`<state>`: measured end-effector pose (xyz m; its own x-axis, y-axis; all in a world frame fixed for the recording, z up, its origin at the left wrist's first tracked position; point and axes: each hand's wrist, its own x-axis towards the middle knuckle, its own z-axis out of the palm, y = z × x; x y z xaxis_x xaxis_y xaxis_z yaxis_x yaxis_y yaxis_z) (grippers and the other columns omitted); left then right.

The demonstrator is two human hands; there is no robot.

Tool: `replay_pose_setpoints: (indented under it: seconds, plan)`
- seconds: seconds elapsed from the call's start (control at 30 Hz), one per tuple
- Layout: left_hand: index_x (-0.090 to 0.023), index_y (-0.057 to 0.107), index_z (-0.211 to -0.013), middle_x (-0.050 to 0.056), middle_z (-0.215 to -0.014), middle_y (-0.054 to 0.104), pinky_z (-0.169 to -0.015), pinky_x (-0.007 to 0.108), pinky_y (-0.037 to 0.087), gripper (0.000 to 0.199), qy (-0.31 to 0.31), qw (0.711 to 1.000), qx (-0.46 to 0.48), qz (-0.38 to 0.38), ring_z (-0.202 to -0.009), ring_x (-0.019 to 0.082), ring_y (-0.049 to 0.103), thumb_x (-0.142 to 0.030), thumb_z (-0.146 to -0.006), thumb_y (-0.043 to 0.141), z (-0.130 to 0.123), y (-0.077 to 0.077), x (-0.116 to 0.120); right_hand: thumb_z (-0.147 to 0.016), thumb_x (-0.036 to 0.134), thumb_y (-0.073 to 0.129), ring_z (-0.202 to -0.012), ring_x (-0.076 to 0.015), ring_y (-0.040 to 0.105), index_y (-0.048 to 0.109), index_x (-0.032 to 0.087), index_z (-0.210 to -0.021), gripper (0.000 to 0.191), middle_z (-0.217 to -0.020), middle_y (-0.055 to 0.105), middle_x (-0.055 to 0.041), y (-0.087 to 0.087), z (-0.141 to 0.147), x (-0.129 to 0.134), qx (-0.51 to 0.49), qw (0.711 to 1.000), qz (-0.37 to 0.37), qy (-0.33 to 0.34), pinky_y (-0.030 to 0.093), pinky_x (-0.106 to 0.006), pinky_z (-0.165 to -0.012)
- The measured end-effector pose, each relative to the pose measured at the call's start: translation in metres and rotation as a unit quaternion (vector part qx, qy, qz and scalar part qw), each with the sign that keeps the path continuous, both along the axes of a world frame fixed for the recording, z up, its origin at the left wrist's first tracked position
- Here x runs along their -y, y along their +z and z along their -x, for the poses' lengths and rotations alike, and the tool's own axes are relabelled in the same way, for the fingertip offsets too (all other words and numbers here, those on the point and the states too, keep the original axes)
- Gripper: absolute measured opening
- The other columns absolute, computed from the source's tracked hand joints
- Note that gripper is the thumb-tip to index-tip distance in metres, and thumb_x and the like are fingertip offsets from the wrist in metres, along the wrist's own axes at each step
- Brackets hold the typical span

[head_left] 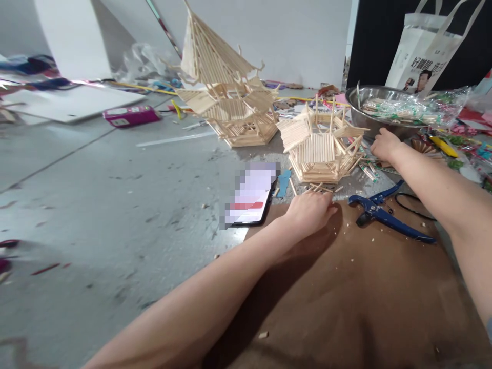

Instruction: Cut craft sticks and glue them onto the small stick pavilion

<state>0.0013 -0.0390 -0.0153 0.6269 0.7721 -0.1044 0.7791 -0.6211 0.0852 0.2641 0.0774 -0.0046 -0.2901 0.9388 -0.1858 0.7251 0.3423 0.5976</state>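
My left hand (312, 211) reaches over the top edge of a brown sheet (346, 297), its fingers curled by some short loose sticks (321, 188); whether it pinches anything is hidden. Just beyond it stands a small hexagonal stick model (321, 148). My right hand (385, 146) is to the right of that model, in front of a metal bowl (355, 113) of wrapped sticks, with bent fingers whose tips are too small to make out. Blue cutters (384, 212) lie on the sheet between my forearms. A phone (251, 195) lies left of my left hand.
Behind and left stands a taller roofed stick model (230, 87). A magenta packet (131, 116) and a white board (73, 102) lie on the grey floor. A white bag (423, 51) stands behind the bowl; a yellow-handled tool (443, 146) and scraps lie at right.
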Motion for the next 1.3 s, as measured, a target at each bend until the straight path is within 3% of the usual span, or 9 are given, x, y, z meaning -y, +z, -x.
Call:
replay_pose_setpoints:
  seconds: [0.3, 0.57, 0.63, 0.7, 0.77, 0.83, 0.9, 1.07, 1.3]
  plan:
    - [-0.017, 0.058, -0.087, 0.01, -0.081, 0.065, -0.061, 0.031, 0.045, 0.03, -0.006, 1.0, 0.005, -0.009, -0.079, 0.025, 0.062, -0.037, -0.082, 0.036, 0.001, -0.003, -0.001, -0.068, 0.013, 0.051, -0.082, -0.02, 0.058, 0.061, 0.015, -0.063, 0.011, -0.078, 0.068, -0.0086, 0.0, 0.01, 0.004, 0.006, 0.999, 0.017, -0.034, 0.027, -0.041, -0.084]
    - [-0.015, 0.06, -0.085, 0.011, -0.081, 0.065, -0.062, 0.037, 0.046, 0.033, 0.004, 0.999, 0.046, -0.004, -0.078, 0.028, 0.062, -0.038, -0.083, 0.036, 0.0, 0.0, 0.0, -0.072, 0.022, 0.049, -0.085, -0.0244, 0.055, 0.063, 0.014, -0.067, 0.017, -0.076, 0.064, -0.0104, 0.05, 0.014, 0.051, -0.139, 0.982, -0.121, -0.031, 0.031, -0.044, -0.081]
    - [-0.015, 0.06, -0.084, 0.011, -0.086, 0.065, -0.065, 0.037, 0.046, 0.029, 0.012, 0.995, 0.1, -0.014, -0.081, 0.026, 0.061, -0.033, -0.083, 0.038, -0.001, 0.002, 0.001, -0.071, 0.027, 0.052, -0.075, -0.0194, 0.055, 0.063, 0.019, -0.07, 0.014, -0.072, 0.063, -0.005, 0.051, 0.02, 0.08, -0.382, 0.91, -0.158, -0.019, 0.038, -0.038, -0.074]
    - [-0.015, 0.061, -0.086, 0.01, -0.09, 0.065, -0.069, 0.034, 0.046, 0.025, 0.017, 0.981, 0.192, -0.008, -0.082, 0.022, 0.06, -0.028, -0.082, 0.041, -0.003, 0.003, 0.002, -0.071, 0.035, 0.056, -0.065, -0.0146, 0.053, 0.062, 0.02, -0.075, 0.017, -0.068, 0.061, -0.0019, 0.044, 0.031, 0.11, -0.624, 0.773, -0.105, -0.045, 0.041, -0.031, -0.063]
    - [-0.016, 0.062, -0.09, 0.007, -0.091, 0.066, -0.071, 0.031, 0.046, 0.023, 0.011, 0.956, 0.294, 0.023, -0.08, 0.017, 0.06, -0.026, -0.081, 0.044, -0.004, 0.004, 0.004, -0.066, 0.037, 0.062, -0.058, -0.0114, 0.05, 0.061, 0.02, -0.071, 0.018, -0.063, 0.059, 0.0002, 0.032, 0.045, 0.133, -0.751, 0.656, -0.017, -0.078, 0.041, -0.027, -0.056]
    - [-0.016, 0.063, -0.092, 0.006, -0.088, 0.066, -0.069, 0.027, 0.046, 0.023, 0.003, 0.925, 0.373, 0.074, -0.076, 0.014, 0.059, -0.027, -0.08, 0.047, -0.006, 0.004, 0.007, -0.064, 0.036, 0.064, -0.054, -0.0089, 0.048, 0.06, 0.02, -0.069, 0.018, -0.061, 0.058, 0.0018, 0.019, 0.059, 0.148, -0.803, 0.587, 0.045, -0.093, 0.04, -0.025, -0.055]
    - [-0.016, 0.064, -0.09, 0.004, -0.082, 0.067, -0.063, 0.025, 0.045, 0.024, -0.001, 0.896, 0.421, 0.143, -0.069, 0.011, 0.058, -0.029, -0.079, 0.048, -0.008, 0.004, 0.011, -0.064, 0.036, 0.065, -0.053, -0.0081, 0.048, 0.06, 0.019, -0.069, 0.018, -0.06, 0.058, 0.0026, 0.01, 0.07, 0.154, -0.82, 0.555, 0.083, -0.11, 0.04, -0.024, -0.053]
    - [-0.014, 0.063, -0.08, 0.001, -0.067, 0.063, -0.047, 0.019, 0.039, 0.025, 0.018, 0.848, 0.434, 0.304, -0.048, 0.005, 0.048, -0.035, -0.078, 0.049, -0.011, 0.006, 0.017, -0.065, 0.037, 0.063, -0.054, -0.0087, 0.048, 0.06, 0.02, -0.069, 0.018, -0.061, 0.057, 0.0027, 0.004, 0.082, 0.159, -0.818, 0.557, 0.096, -0.107, 0.04, -0.024, -0.054]
    - [-0.013, 0.058, -0.063, -0.002, -0.052, 0.055, -0.041, 0.017, 0.031, 0.02, 0.079, 0.84, 0.447, 0.297, -0.04, 0.004, 0.041, -0.03, -0.073, 0.053, -0.003, 0.018, 0.009, -0.066, 0.042, 0.062, -0.055, -0.0082, 0.05, 0.056, 0.02, -0.088, 0.032, -0.072, 0.06, 0.0009, -0.004, 0.086, 0.163, -0.847, 0.512, 0.077, -0.119, 0.042, -0.025, -0.056]
